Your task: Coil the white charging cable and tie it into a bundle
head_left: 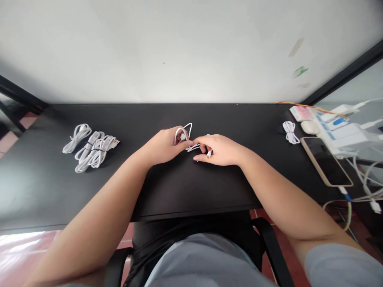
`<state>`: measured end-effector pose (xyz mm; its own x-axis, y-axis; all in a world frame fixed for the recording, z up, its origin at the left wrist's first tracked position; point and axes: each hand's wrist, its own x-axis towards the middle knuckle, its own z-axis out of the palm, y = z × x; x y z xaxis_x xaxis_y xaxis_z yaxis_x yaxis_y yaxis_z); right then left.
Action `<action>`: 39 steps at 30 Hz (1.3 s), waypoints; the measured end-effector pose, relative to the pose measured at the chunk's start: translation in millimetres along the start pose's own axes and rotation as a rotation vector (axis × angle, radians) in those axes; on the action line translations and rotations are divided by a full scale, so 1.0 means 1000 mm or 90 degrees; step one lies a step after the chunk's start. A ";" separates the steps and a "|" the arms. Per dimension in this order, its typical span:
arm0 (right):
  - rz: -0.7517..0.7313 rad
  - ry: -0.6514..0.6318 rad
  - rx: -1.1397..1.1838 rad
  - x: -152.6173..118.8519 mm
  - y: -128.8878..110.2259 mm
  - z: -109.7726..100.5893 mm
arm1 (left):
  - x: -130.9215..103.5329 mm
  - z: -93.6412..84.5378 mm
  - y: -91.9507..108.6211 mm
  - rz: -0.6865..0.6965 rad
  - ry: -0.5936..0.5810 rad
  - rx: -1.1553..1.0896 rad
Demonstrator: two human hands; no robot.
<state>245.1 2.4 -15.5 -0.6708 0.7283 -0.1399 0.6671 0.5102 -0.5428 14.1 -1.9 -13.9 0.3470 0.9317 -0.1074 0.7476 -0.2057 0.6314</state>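
A white charging cable (193,147) runs between my two hands over the middle of the black desk. My left hand (172,144) is closed around one end of it, with a loop and a white plug showing by the fingers. Close by on the right, my right hand (218,149) has its fingers curled, and the other part of the cable passes into them. A white connector end pokes out below the right fingers. Whether the right thumb presses on anything is hard to make out.
On the left of the desk (167,199) lie several bundled white cables (95,151). Toward the right are another small bundle (290,132), a phone (327,161) plugged into a cable, a white rounded case (310,127) and a power strip (329,135) with chargers. A white wall (179,52) borders the back.
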 end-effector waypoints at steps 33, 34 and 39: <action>0.001 0.014 0.011 0.001 -0.001 0.001 | -0.001 0.000 0.002 -0.005 0.012 0.015; -0.001 0.014 0.009 0.002 0.000 0.001 | -0.001 0.000 0.002 -0.003 0.013 0.013; 0.004 0.009 0.007 0.002 -0.002 0.001 | 0.000 0.000 0.001 0.008 0.013 0.004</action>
<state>242.3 2.8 -15.6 -0.6619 0.7380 -0.1316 0.6678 0.5007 -0.5507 15.4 -2.1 -13.3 0.3445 0.9350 -0.0843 0.7467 -0.2185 0.6283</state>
